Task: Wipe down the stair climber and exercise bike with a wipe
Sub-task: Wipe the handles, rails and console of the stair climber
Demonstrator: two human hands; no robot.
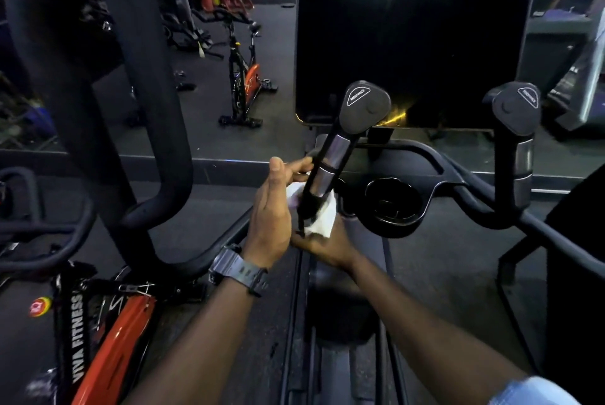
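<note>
An orange exercise bike [108, 339] stands at the lower left, not yet touched – it seems the second part of the task. The left hand [273, 218], its fingers curled, holds the left handle [327, 172] of the stair climber [409, 201]; the right hand [322, 246] presses one white wipe [322, 223] around the handle's base. The right handle [520, 156] probably waits. Two handles, one wipe, a second bike [244, 77] far behind.

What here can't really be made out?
- Head view: left hand's fingertips, hidden behind the left handle.
- How the right hand holds the wipe; handle and wipe cover its fingers.
- Console screen: dark, top edge cut off.
- Far bike: too small for details.
</note>
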